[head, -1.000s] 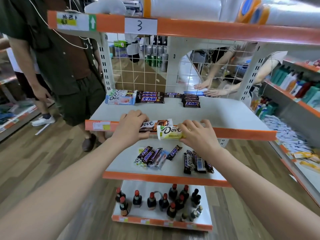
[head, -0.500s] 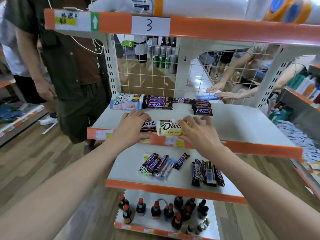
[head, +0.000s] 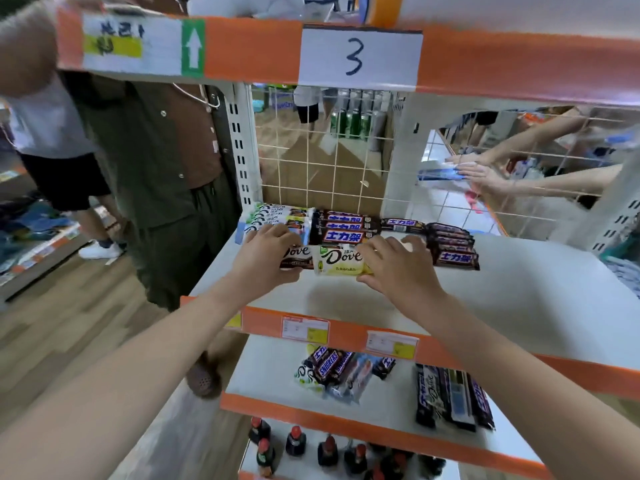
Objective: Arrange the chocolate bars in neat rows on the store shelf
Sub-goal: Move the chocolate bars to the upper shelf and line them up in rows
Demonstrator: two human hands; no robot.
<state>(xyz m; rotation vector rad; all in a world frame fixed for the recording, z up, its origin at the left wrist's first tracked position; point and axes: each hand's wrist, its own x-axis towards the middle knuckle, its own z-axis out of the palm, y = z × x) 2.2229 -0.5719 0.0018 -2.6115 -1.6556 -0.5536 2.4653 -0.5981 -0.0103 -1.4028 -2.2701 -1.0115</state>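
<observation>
Two Dove bars have come up from the shelf's front lip, where the hands held them a second ago, to deep over the middle shelf (head: 485, 299), which I take to mean the carrying is nearly over and only the setting down into a row is left. The left hand (head: 266, 254) has its fingers curled over the dark bar (head: 296, 255), and the right hand (head: 394, 268) grips the right end of the pale bar (head: 337, 260) between thumb and curled fingers; the two bars overlap at their inner ends. Whether they already rest on the shelf or hang just above it I cannot tell, though a shadow lies under them. At 12 o'clock of the bars, just beside them, sits a Snickers stack (head: 343, 228); at 11 o'clock, partly under the left fingers, a row of white Dove bars (head: 273, 220); at 2 o'clock a slanted Snickers row (head: 453, 245), near the right fingertips. The wire grid (head: 322, 161) closes the back. Open white shelf runs from 3 to 6 o'clock, toward the orange lip (head: 346, 327), so room lies forward and right, not back. More bars lie jumbled on the lower shelf (head: 249, 368), still to be sorted.
</observation>
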